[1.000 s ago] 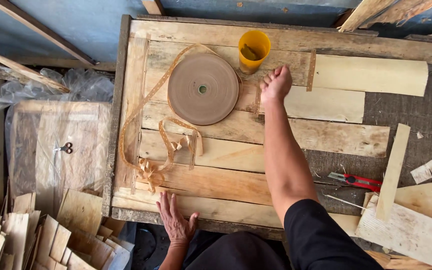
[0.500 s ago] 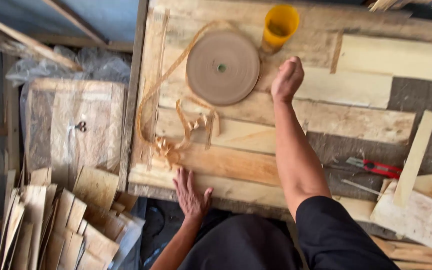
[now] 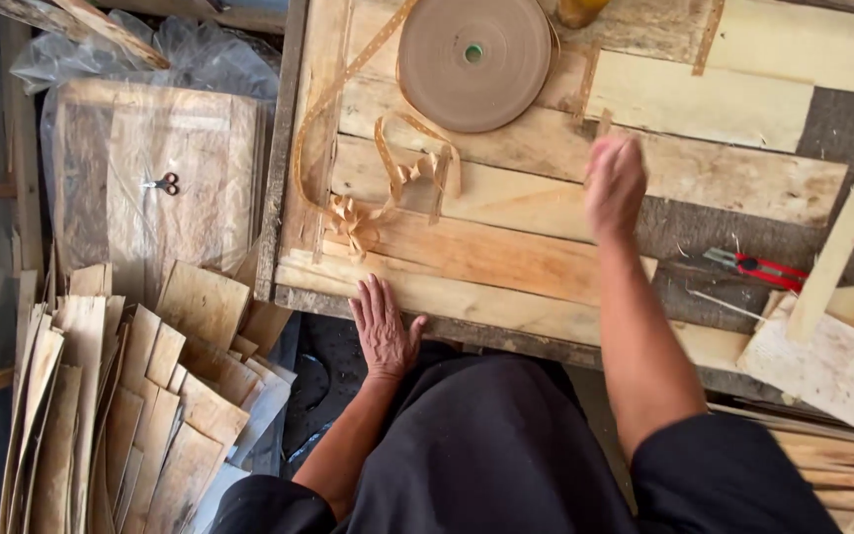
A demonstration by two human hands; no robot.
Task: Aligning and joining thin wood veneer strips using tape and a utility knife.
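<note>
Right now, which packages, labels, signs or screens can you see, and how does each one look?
Plastic bag: left of the bench, clear and crinkled, wrapped over a wooden board.
Tape roll: top of the bench, round, flat, brown, no label visible.
No signs or screens.

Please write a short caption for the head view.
Left hand rests on workbench edge; right hand hovers near paper tape roll.

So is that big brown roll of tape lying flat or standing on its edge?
Lying flat. The tape roll shows its round face and core hole upward on the plank table, its loose end trailing left.
</note>
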